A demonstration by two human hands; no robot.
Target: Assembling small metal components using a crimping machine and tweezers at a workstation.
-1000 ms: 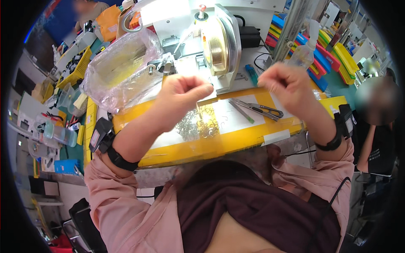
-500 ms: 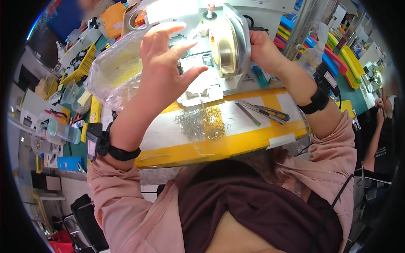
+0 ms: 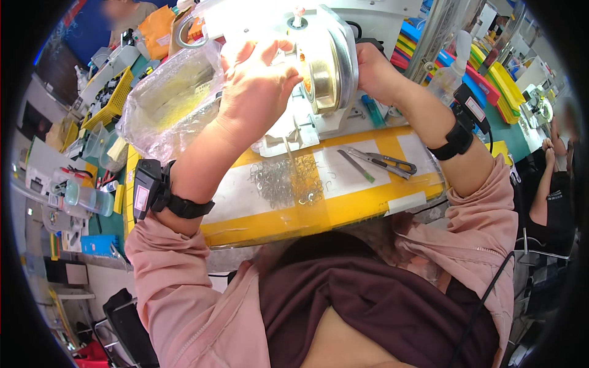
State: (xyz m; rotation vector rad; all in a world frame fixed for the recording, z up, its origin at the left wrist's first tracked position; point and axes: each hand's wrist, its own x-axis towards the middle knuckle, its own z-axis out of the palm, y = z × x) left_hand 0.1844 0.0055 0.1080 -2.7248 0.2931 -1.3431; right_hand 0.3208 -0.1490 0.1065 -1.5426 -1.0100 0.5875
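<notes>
A bench machine carries a spool of gold-coloured wire or tape [image 3: 323, 83] beside a grey metal disc [image 3: 348, 61]. My left hand [image 3: 254, 86] is by the spool's left side, its fingers bent inward and closed; what they pinch, if anything, is hidden in the glare. Beyond the disc, my right hand [image 3: 375, 73] has its fingers curled at the disc's right side, the fingertips out of sight. Below the machine lies a pile of small bent wire pieces [image 3: 285, 181] on a board wrapped in yellow and white tape [image 3: 264, 228].
On the board's right lie a utility knife [image 3: 392, 164] and a thin metal strip with a green end [image 3: 356, 165]. A plastic-wrapped tray [image 3: 165, 104] stands left of the machine. Stacked coloured bins [image 3: 481, 86] are at the right. A person [image 3: 555, 147] sits at far right.
My left hand has moved slightly up and right toward the spool, and its spread fingers have closed. My right hand has stayed by the disc, shifting only slightly.
</notes>
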